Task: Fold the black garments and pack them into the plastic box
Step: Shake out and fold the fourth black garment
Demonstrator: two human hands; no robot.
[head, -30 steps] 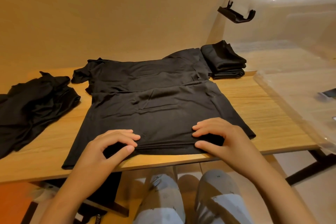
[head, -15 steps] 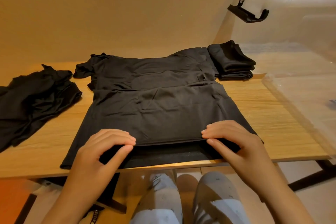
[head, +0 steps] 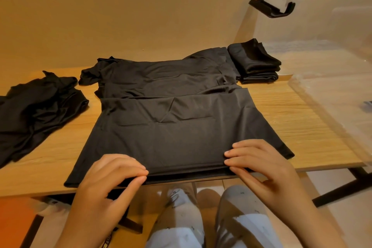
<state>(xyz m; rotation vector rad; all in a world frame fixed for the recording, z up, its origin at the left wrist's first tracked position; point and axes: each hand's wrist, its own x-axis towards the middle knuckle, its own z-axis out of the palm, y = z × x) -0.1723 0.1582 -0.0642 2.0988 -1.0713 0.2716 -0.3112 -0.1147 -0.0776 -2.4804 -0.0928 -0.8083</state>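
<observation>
A black garment [head: 177,115] lies spread flat across the middle of the wooden table [head: 298,127]. Its near hem reaches the table's front edge. My left hand [head: 112,179] pinches the hem at the near left between thumb and fingers. My right hand [head: 259,165] pinches the same hem at the near right, with the top layer slightly lifted off the layer below. A folded stack of black garments [head: 255,62] sits at the back right, beside the clear plastic box [head: 322,26]. A crumpled black garment [head: 36,110] lies at the left.
The box's clear lid [head: 342,110] rests on the table's right end. A black clip handle [head: 271,9] hangs on the box's left wall. A tan wall runs behind the table. My knees in light trousers [head: 201,217] show below the front edge.
Both hands have closed on the near hem and raised its top layer a little, exposing the layer beneath. The view has shifted slightly.
</observation>
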